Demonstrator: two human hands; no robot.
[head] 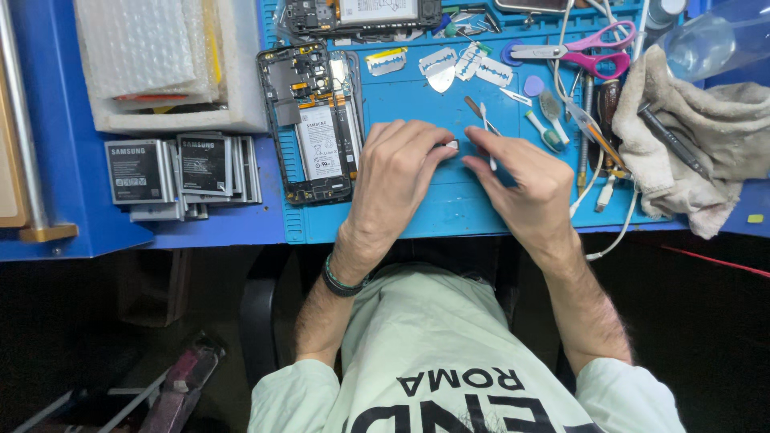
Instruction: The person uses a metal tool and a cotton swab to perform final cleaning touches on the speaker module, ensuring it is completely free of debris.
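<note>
Left hand (395, 172) pinches a small silvery part (451, 145) over the blue work mat (417, 210), right hand (525, 186) grips slim tweezers (486, 128) beside it, opened phone (311, 122) lying just left.

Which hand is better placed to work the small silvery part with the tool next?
Probably the right hand: it already grips the thin tweezers, tip angled down beside the small silvery part. The left hand is pinching that part against the blue mat, so it is occupied steadying it.
</note>
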